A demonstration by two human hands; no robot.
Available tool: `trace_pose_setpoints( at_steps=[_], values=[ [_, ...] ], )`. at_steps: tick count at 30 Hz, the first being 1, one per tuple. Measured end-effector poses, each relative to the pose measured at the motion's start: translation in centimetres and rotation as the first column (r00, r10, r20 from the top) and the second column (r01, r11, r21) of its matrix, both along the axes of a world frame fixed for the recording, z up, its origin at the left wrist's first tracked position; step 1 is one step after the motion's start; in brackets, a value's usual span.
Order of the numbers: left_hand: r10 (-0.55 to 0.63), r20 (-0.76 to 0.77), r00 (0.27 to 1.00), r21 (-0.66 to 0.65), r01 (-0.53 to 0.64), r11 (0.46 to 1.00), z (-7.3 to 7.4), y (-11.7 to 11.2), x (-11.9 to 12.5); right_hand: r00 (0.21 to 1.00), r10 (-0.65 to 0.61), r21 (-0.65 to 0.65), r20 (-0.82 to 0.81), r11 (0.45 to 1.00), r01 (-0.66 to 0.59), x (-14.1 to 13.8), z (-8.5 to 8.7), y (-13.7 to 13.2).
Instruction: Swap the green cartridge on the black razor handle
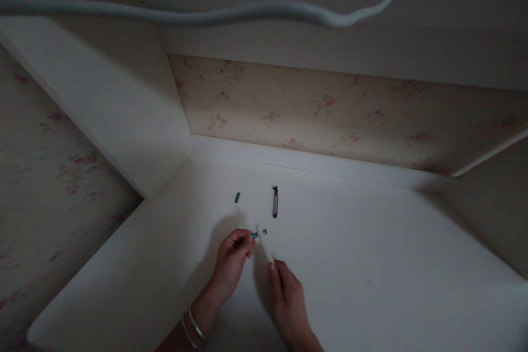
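Observation:
My left hand (234, 256) pinches a small flat green-and-dark piece (254, 235) between thumb and fingertips. My right hand (287, 300) is wrapped round the lower end of a slim white stick-like handle (265, 248), whose upper tip meets or crosses just beside that piece. Another bit of green and dark (264, 231) shows to the right of the tip; whether it is part of the same piece or lies on the surface I cannot tell. Beyond the hands lie a similar small dark-green rectangle (237, 197) and a slender black-and-grey item (275, 202), its kind unclear.
The white tabletop (350, 264) runs back to a raised white ledge (313, 160) and a flowered wall (272, 102). A white side panel (119, 104) stands at the left. Overhead, a pale cable (231, 15) crosses in front of a shelf edge (433, 49).

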State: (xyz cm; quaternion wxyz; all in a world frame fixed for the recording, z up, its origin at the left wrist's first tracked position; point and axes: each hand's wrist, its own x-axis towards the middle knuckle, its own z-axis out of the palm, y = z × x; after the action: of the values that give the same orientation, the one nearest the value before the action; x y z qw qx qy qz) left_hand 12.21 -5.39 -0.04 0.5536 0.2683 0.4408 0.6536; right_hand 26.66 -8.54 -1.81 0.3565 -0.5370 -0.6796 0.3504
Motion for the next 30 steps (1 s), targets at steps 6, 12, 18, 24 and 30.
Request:
trace_pose_setpoints(
  at_steps=[6, 12, 18, 24, 30],
  values=[
    [-0.005, -0.009, 1.0, -0.01, 0.005, 1.0, 0.09, -0.06, -0.06, 0.998, 0.054, 0.052, 0.044, 0.997, -0.057, 0.0, 0.05, -0.13],
    [-0.013, -0.024, 1.0, -0.019, 0.012, 1.0, 0.19, -0.12, -0.06, 0.999, -0.02, 0.042, 0.051, 0.999, 0.018, 0.01, 0.01, -0.05],
    [-0.004, -0.013, 1.0, -0.012, 0.004, 1.0, 0.19, -0.13, -0.06, 0.999, -0.033, 0.001, 0.036, 0.999, 0.033, -0.05, 0.05, -0.12],
    [0.008, -0.022, 1.0, -0.019, -0.008, 1.0, -0.01, -0.09, -0.12, 0.998, 0.03, 0.061, 0.051, 0.998, -0.033, -0.09, -0.24, -0.04],
    [0.01, -0.013, 1.0, -0.015, -0.01, 1.0, 0.26, -0.11, -0.06, 0.994, 0.037, 0.074, 0.101, 0.996, -0.044, -0.09, -0.45, -0.08]
  ],
)
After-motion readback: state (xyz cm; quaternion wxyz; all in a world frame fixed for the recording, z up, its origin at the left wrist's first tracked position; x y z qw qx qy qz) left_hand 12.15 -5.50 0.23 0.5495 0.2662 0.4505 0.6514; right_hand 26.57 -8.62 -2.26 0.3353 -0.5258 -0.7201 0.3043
